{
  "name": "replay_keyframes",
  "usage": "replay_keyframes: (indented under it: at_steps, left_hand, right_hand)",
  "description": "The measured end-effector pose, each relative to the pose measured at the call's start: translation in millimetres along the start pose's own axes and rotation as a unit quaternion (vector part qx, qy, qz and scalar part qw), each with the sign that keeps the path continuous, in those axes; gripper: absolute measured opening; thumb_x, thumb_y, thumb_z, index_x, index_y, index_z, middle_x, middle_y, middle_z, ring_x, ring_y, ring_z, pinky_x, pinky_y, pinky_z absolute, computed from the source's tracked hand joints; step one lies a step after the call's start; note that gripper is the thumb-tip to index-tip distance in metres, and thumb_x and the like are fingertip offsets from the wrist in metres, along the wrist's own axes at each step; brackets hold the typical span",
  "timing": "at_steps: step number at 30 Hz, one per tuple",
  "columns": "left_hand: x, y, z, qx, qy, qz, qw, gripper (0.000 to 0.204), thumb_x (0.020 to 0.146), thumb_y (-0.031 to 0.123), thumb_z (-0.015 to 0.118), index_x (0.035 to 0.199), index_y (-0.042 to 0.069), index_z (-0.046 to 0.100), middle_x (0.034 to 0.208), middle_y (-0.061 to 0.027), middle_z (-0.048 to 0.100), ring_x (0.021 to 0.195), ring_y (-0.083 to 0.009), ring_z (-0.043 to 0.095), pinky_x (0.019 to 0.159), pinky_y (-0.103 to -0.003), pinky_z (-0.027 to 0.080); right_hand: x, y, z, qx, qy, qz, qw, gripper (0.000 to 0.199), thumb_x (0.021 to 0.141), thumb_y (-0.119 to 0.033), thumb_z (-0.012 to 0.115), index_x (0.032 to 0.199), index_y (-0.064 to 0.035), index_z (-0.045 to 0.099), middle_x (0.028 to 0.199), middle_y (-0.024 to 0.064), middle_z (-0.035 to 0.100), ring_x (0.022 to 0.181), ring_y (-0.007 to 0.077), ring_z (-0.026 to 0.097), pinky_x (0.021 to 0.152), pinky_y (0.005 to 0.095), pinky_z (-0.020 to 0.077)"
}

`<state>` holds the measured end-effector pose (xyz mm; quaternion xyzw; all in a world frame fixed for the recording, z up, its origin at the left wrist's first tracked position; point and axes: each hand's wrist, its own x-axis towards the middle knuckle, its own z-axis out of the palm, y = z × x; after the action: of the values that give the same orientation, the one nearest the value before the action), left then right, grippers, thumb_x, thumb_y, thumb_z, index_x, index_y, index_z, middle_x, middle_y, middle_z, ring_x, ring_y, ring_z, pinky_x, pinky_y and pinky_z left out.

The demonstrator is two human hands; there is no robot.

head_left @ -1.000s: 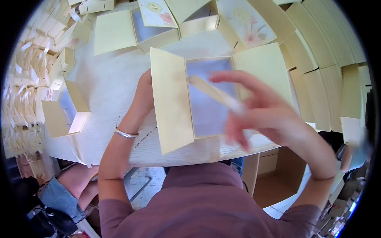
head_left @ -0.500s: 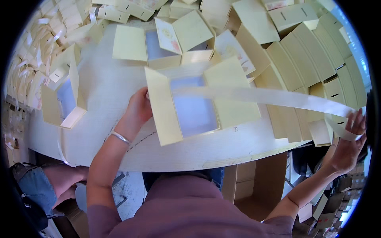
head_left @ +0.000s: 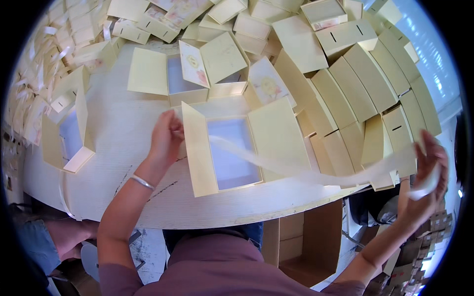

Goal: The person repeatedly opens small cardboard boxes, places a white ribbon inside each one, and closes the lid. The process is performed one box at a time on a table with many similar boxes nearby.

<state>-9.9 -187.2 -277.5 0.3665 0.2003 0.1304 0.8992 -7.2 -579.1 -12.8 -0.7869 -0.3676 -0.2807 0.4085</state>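
An open cream cardboard box (head_left: 201,153) with a pale blue-white inside lies before me on the table, its two flaps folded out left and right. A white ribbon (head_left: 276,165) runs from inside it, sagging in a blurred curve to the far right. There my right hand (head_left: 428,172) holds the ribbon, a loop of it hanging at the palm. At the left flap's edge is my left hand (head_left: 167,135), fingers curled closed. Whether anything is between those fingers is hidden.
Another open box (head_left: 71,135) stands at the left, a ribbon dangling from it over the table edge. Behind are more open boxes (head_left: 148,71). Cream boxes (head_left: 360,84) are stacked at right; ribboned boxes (head_left: 44,74) pile up far left. A carton (head_left: 316,241) sits below the table.
The ribbon has gone from nearly taut to sagging, and my right hand has come slightly inward. My left hand's fingers have shifted up along the box edge. The view has shifted a little.
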Motion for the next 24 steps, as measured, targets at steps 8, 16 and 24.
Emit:
replay_keyframes:
  at_steps: [8, 16, 24]
  left_hand:
    - [-61.3, 67.8, 38.6, 0.196, -0.114, 0.267, 0.937, 0.045, 0.081, 0.038, 0.051, 0.112, 0.007, 0.038, 0.067, 0.0048, 0.033, 0.051, -0.0023, 0.024, 0.046, -0.016, 0.022]
    - [-91.6, 74.5, 95.2, 0.417, -0.198, 0.314, 0.830, 0.034, 0.068, 0.012, 0.070, 0.099, 0.006, 0.056, 0.075, 0.0003, 0.051, 0.058, -0.0077, 0.043, 0.052, -0.021, 0.031]
    - [-69.2, 62.1, 96.1, 0.400, -0.252, 0.327, 0.818, 0.010, 0.078, -0.003, 0.056, 0.088, -0.002, 0.056, 0.077, -0.0021, 0.053, 0.065, -0.0057, 0.046, 0.056, -0.017, 0.035]
  right_hand:
    - [26.0, -7.3, 168.5, -0.113, -0.332, -0.051, 0.935, 0.026, 0.083, -0.019, 0.052, 0.064, -0.0017, 0.056, 0.050, 0.0123, 0.047, 0.047, 0.0287, 0.046, 0.044, 0.0367, 0.0350]
    - [43.4, -15.0, 190.9, -0.073, -0.388, -0.033, 0.918, 0.035, 0.083, -0.023, 0.051, 0.055, -0.0020, 0.051, 0.043, 0.0126, 0.042, 0.043, 0.0309, 0.045, 0.043, 0.0388, 0.0349]
    - [30.3, -12.7, 187.3, -0.201, -0.272, -0.145, 0.930, 0.017, 0.079, -0.020, 0.060, 0.082, -0.0029, 0.060, 0.059, 0.0102, 0.051, 0.053, 0.0249, 0.047, 0.052, 0.0288, 0.0372]
